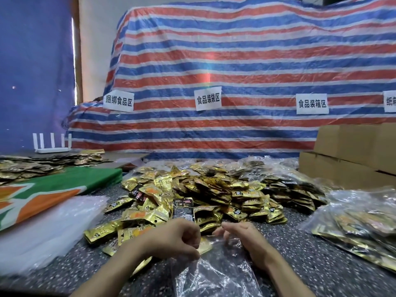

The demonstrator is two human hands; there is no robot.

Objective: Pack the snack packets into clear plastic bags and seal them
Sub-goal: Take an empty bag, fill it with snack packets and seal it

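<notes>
Your left hand and right hand each pinched the mouth of the clear bag, near the packet pile.

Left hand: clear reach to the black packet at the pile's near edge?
Likely yes: the black packet lies uncovered just beyond the left hand, nothing between. That hand seems to pinch the clear bag, so it must release first.
</notes>
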